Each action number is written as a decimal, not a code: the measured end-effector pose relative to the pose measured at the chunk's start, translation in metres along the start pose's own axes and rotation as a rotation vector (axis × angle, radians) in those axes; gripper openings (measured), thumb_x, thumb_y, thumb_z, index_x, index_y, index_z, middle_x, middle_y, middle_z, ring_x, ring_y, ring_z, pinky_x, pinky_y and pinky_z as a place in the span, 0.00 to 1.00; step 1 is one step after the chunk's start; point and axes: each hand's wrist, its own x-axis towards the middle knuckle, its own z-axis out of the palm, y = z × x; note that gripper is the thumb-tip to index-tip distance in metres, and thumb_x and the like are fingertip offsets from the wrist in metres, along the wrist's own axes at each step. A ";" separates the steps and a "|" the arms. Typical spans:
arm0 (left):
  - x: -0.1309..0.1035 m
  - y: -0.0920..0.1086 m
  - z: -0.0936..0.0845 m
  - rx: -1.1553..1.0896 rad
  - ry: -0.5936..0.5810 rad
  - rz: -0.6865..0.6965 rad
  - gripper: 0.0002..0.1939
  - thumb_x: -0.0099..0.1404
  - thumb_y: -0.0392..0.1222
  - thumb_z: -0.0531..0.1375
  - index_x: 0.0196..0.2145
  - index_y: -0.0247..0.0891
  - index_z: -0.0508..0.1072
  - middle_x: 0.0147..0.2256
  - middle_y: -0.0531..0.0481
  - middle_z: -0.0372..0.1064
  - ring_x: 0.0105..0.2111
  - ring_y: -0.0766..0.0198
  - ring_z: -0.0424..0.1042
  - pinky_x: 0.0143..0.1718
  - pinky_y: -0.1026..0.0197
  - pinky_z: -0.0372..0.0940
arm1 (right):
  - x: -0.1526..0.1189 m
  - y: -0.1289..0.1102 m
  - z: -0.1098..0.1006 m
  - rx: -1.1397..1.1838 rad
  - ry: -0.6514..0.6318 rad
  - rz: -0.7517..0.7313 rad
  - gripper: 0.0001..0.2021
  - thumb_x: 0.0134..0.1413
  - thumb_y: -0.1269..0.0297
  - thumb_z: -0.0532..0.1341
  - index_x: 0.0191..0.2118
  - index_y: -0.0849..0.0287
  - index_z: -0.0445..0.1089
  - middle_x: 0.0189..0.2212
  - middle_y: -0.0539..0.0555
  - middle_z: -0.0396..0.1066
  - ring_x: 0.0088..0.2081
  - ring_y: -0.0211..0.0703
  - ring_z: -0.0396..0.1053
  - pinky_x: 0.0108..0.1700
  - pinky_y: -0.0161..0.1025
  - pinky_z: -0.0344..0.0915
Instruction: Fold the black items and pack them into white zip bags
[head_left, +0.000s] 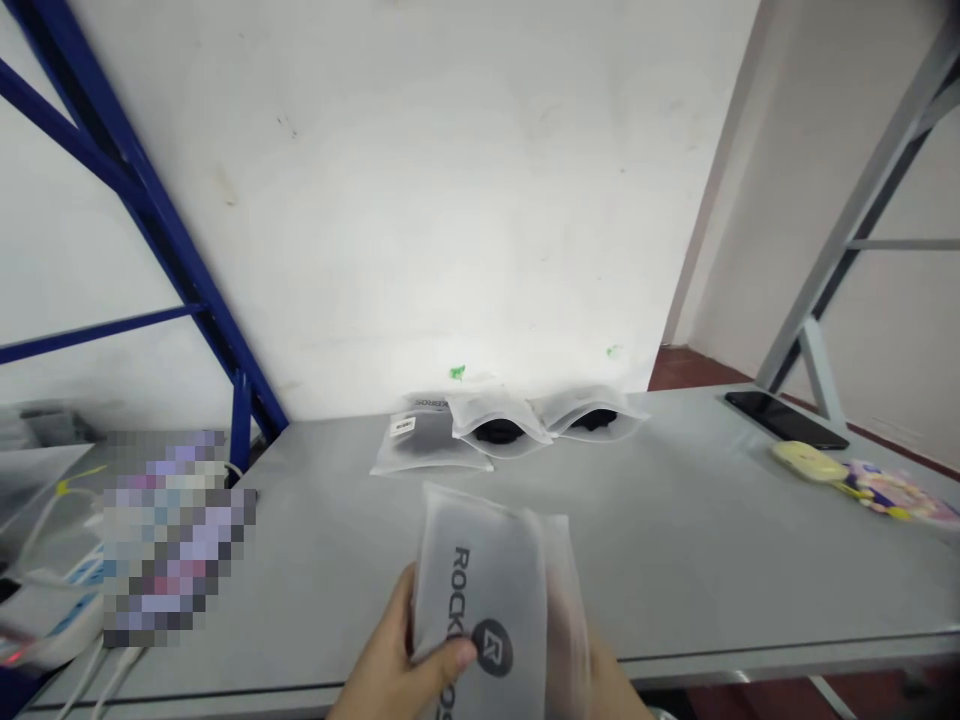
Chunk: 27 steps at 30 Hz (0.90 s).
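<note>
Frosted pouch [499, 600] is sitting near six o'clock, over the near edge of the counter [315, 560]; my left hand [405, 655] is pinching it, thumb in front, while my right hand [611, 680] is mostly hiding behind it, its grip impossible to tell. Toward twelve o'clock three more pouches [439, 450] are lying, two gaping around black contents [501, 432]. I'm judging the work partway: those two unclosed, the held one unfinished.

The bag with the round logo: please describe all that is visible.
The bag looks like frosted, translucent plastic, with dark lettering running downward beside a round logo. The left grip holds it up at the table, thumb on its front; the right grip is at its blurred right side. Its lower end leaves the frame.
</note>
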 end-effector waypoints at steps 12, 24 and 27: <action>0.037 0.043 -0.049 -0.235 0.403 -0.073 0.20 0.54 0.48 0.65 0.43 0.38 0.71 0.30 0.50 0.77 0.26 0.59 0.75 0.25 0.63 0.69 | -0.021 -0.011 -0.088 0.119 0.035 0.187 0.19 0.46 0.62 0.64 0.47 0.53 0.72 0.47 0.55 0.72 0.49 0.53 0.68 0.53 0.49 0.63; 0.143 0.054 -0.007 -0.086 0.547 0.217 0.44 0.56 0.37 0.64 0.62 0.35 0.44 0.64 0.35 0.41 0.62 0.53 0.48 0.61 0.50 0.48 | 0.010 0.014 -0.085 0.062 0.233 0.034 0.19 0.48 0.53 0.63 0.45 0.57 0.72 0.46 0.56 0.73 0.50 0.49 0.67 0.55 0.46 0.60; 0.090 0.030 0.015 0.043 0.317 0.281 0.36 0.58 0.45 0.63 0.60 0.43 0.51 0.64 0.41 0.44 0.61 0.51 0.52 0.59 0.49 0.52 | 0.011 0.017 -0.076 -0.129 0.319 -0.037 0.23 0.50 0.50 0.61 0.48 0.59 0.70 0.48 0.59 0.70 0.51 0.51 0.65 0.55 0.48 0.60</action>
